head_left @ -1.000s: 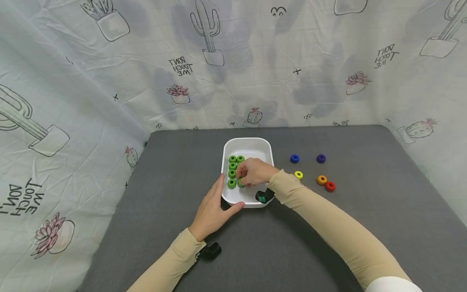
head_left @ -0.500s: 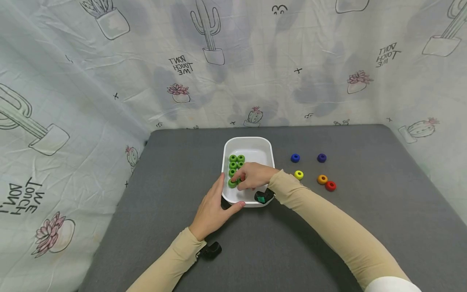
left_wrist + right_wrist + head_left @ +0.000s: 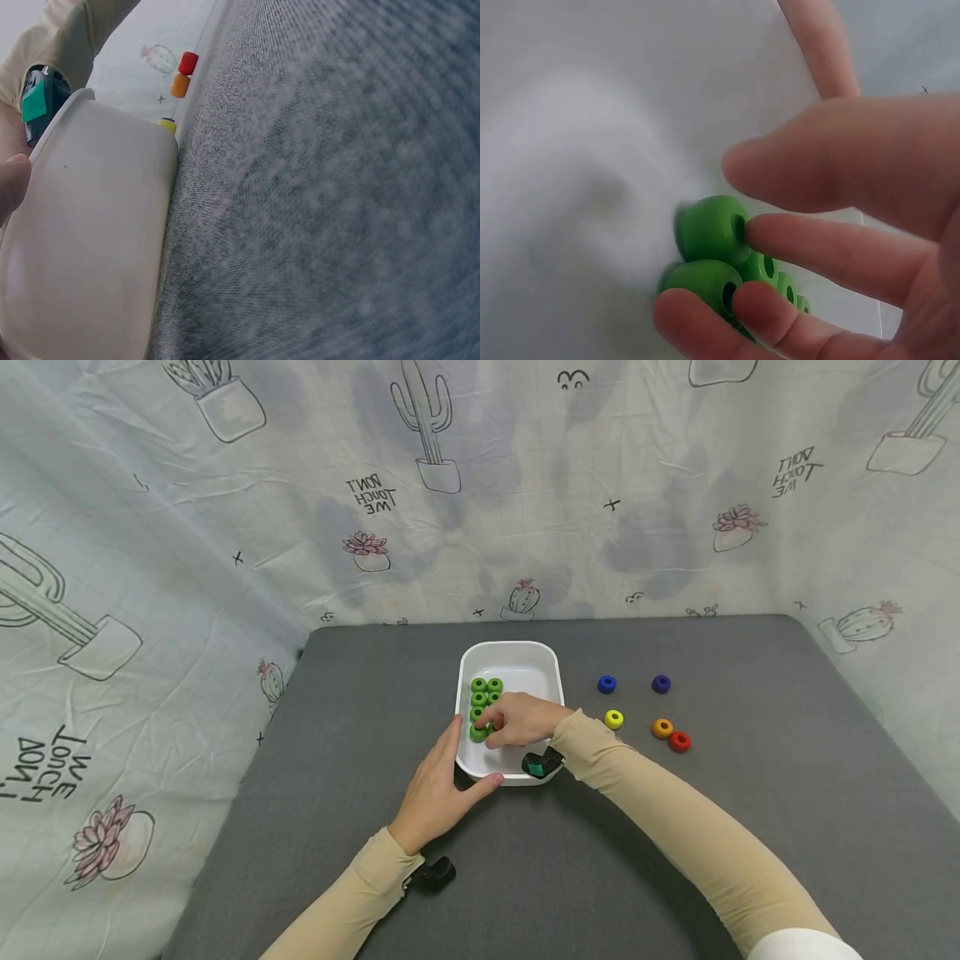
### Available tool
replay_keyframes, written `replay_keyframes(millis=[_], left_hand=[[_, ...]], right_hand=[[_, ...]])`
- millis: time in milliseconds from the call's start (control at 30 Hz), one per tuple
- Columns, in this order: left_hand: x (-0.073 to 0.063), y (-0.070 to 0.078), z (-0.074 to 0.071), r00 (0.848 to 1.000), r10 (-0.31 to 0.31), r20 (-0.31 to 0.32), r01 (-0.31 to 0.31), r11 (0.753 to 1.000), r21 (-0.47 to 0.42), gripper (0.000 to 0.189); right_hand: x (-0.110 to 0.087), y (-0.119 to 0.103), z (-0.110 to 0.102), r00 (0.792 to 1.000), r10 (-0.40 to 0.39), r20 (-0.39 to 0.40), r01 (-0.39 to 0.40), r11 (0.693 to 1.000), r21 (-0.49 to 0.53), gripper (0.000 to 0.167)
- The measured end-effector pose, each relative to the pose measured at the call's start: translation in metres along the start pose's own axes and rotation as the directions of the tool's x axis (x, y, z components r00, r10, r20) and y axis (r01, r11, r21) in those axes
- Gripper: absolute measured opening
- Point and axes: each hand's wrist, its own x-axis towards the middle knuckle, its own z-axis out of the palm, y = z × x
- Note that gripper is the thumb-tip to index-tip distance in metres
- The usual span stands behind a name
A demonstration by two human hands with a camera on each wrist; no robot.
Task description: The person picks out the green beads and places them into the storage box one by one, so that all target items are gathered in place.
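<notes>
Two columns of green beads, each with a wide hole, stand along the left part of a white tray. My right hand is inside the tray over the near beads and hides some of them. In the right wrist view its index fingertip touches a green bead, and the thumb stays apart from it. Other fingertips lie at a neighbouring green bead. My left hand rests at the tray's near left corner, fingers straight along the left wall and thumb at the near rim.
Right of the tray, loose beads lie on the grey table: blue, dark purple, yellow, orange and red. A patterned white cloth hangs behind and at the sides.
My right hand has let go of a near green bead and shifted slightly left, its index finger reaching the near left bead. That bead has edged slightly away from me. The left hand stays put.
</notes>
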Motion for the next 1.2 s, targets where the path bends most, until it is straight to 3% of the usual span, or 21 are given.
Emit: replay_keyframes(millis=[267,400,500,633,733,800,833,900,1067,1200], left_hand=[[0.002,-0.001,0.002,1.000,0.004,-0.001,-0.004,1.000,-0.006,0.108],[0.003,-0.002,0.003,1.000,-0.010,0.020,0.011,1.000,-0.014,0.109],[0.004,-0.001,0.003,0.999,-0.026,0.039,0.027,0.999,-0.018,0.110],[0.005,-0.001,0.003,0.999,-0.021,0.037,0.022,1.000,-0.019,0.110],[0.005,-0.003,0.003,0.999,-0.014,0.030,0.015,1.000,-0.025,0.110],[0.005,-0.004,0.002,1.000,-0.014,0.026,0.015,0.999,-0.029,0.110],[0.004,-0.005,0.002,1.000,-0.013,0.023,0.014,0.999,-0.031,0.110],[0.004,-0.007,0.001,1.000,-0.013,0.020,0.014,0.999,-0.032,0.110],[0.002,-0.009,-0.001,0.999,-0.030,0.019,0.031,0.999,-0.028,0.111],[0.002,-0.011,-0.002,0.999,-0.029,0.019,0.030,0.999,-0.032,0.111]], right_hand=[[-0.013,0.001,-0.011,0.991,-0.023,-0.131,0.025,1.000,0.016,0.041],[-0.031,-0.003,-0.021,0.958,-0.044,-0.283,0.052,0.998,0.020,0.040],[-0.049,-0.009,-0.026,0.893,-0.058,-0.447,0.056,0.998,-0.018,0.042],[-0.074,-0.014,-0.028,0.756,-0.087,-0.648,0.044,0.996,-0.082,0.053],[-0.089,-0.016,-0.029,0.661,-0.137,-0.738,0.037,0.988,-0.149,0.064],[-0.097,-0.016,-0.029,0.624,-0.161,-0.765,0.016,0.981,-0.194,0.070],[-0.100,-0.017,-0.029,0.619,-0.164,-0.768,-0.004,0.977,-0.212,0.074],[-0.106,-0.017,-0.028,0.629,-0.154,-0.762,-0.053,0.970,-0.239,0.079],[-0.115,-0.017,-0.026,0.675,-0.090,-0.732,-0.171,0.946,-0.274,0.083],[-0.122,-0.017,-0.024,0.677,-0.048,-0.734,-0.219,0.939,-0.264,0.080]])
